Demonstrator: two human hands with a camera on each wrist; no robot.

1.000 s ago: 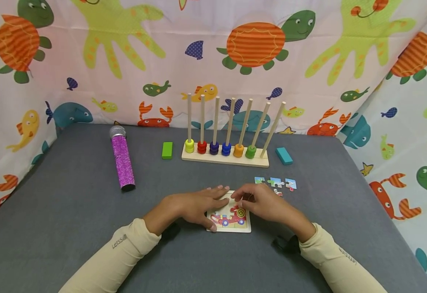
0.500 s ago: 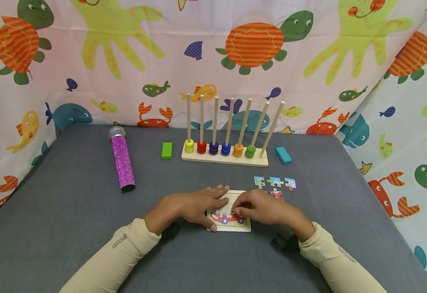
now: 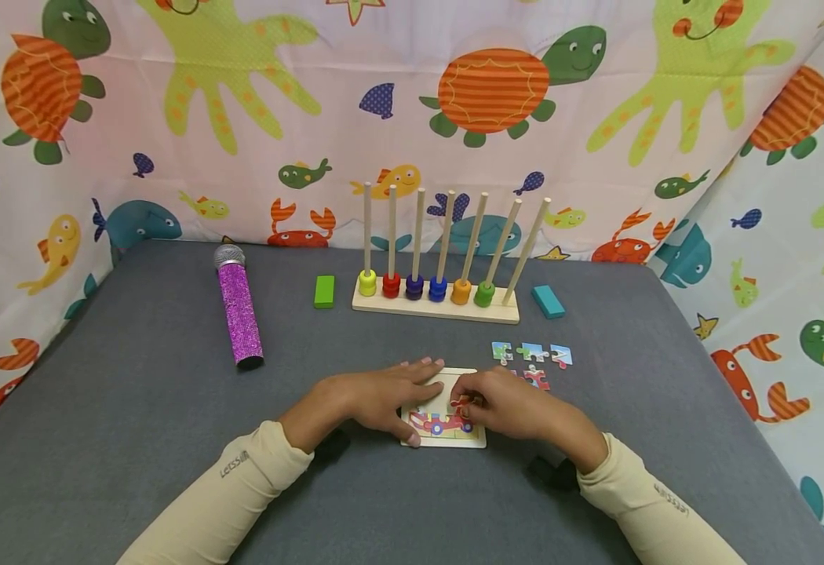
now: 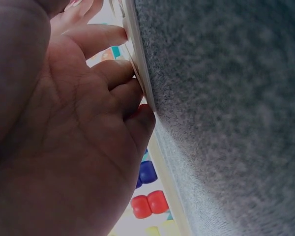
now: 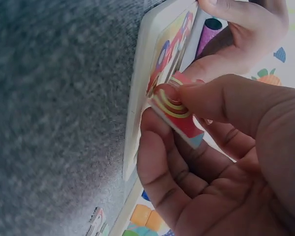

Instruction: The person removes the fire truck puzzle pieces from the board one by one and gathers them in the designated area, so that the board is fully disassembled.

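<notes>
Grey felt tabletop (image 3: 136, 408); sea-animal print curtain (image 3: 242, 157) behind & at sides.

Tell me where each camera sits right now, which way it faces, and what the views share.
Head: worn high, looking forward and down at the grey table; shows both sleeves, the left hand flat on the puzzle board and the right hand.
Left wrist: under the left hand, looking along palm and fingers at the board's edge.
Right wrist: beneath the right hand, facing its fingers pinching a red puzzle piece against the board.
Shared: the puzzle board appears in all three.
</notes>
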